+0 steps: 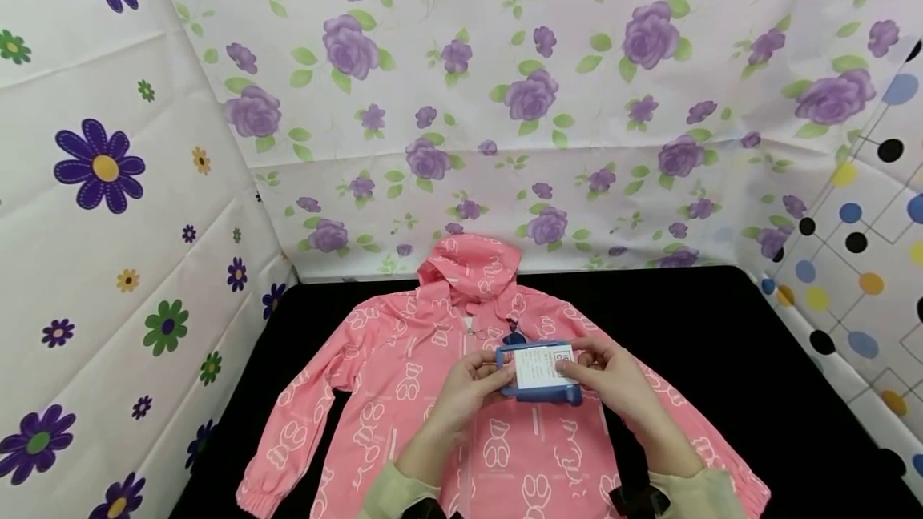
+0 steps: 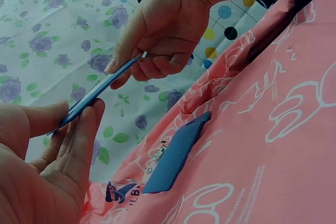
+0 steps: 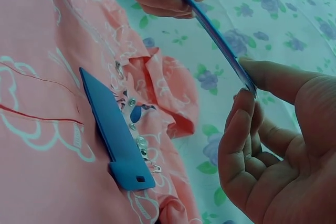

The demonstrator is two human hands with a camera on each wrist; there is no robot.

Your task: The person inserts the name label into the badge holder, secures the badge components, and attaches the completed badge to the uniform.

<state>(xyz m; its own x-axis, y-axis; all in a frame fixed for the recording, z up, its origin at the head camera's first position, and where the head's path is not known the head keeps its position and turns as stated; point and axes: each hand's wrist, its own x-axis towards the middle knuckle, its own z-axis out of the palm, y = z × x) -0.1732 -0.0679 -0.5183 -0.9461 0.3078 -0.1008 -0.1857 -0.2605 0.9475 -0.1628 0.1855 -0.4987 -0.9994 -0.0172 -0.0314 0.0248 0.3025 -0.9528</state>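
Both hands hold a blue card-holder frame (image 1: pixel 499 357) with a white printed card (image 1: pixel 535 367) against it, raised above a pink jacket (image 1: pixel 404 367). My left hand (image 1: pixel 465 391) pinches its left end between thumb and fingers. At the opposite end, my right hand (image 1: pixel 613 379) pinches the card and frame, thumb on the card's printed face. From the side, the frame (image 2: pixel 100 88) appears thin and nearly edge-on in the left wrist view. A separate flat blue cover (image 3: pixel 113 119) with a slotted tab lies on the jacket beneath the hands.
The hooded jacket lies spread on a black table (image 1: pixel 671 311). A dark blue lanyard piece (image 3: pixel 137 113) and a metal clip (image 3: pixel 156 168) lie near its zipper. Floral cloth (image 1: pixel 469 102) hangs behind, with patterned sheets at both sides.
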